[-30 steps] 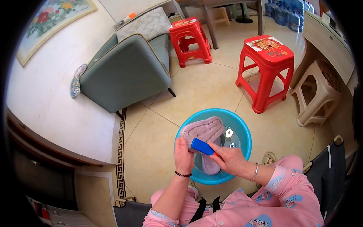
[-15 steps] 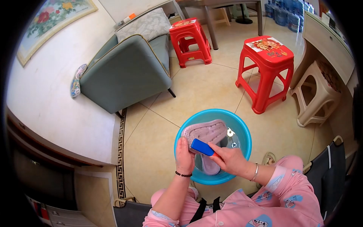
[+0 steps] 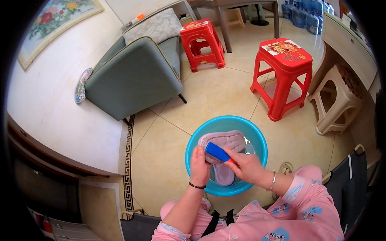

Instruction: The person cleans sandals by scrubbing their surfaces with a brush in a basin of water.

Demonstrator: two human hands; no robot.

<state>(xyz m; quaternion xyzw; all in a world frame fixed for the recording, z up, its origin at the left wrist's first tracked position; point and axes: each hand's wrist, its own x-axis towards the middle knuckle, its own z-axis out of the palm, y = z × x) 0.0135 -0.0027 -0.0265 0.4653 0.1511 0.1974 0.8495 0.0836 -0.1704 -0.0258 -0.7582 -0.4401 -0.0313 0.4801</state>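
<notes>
1. The left hand [image 3: 199,168] is clamped on one end of the pink slipper [image 3: 233,140], which is held over the blue basin [image 3: 249,126], inside its rim, with the ridged face upward.
2. The right hand [image 3: 248,166] is wrapped around the brush [image 3: 216,151]; its blue head lies over the slipper, just beside the left fingers (how strongly the bristles press, I cannot tell).
3. For good scrubbing, I think short strokes along the grooves are best, directed away from the left fingertips. The wet sole is probably slippery, so the left hand should hold firmly.
4. It seems wise to hold the slipper above the middle of the basin, so that drops fall inside it. A second slipper [image 3: 224,175] lies in the near part of the basin and could be bumped by a low stroke.
5. The basin's right rim passes close to the right hand; a wide stroke may strike it.
6. Beyond the basin, the red stool [image 3: 287,56] on the right and the armchair [image 3: 132,80] on the left stand well apart from it, with tiled floor [image 3: 161,160] between. Nearer, the person's knees flank the basin, so the elbows probably have less room there.
</notes>
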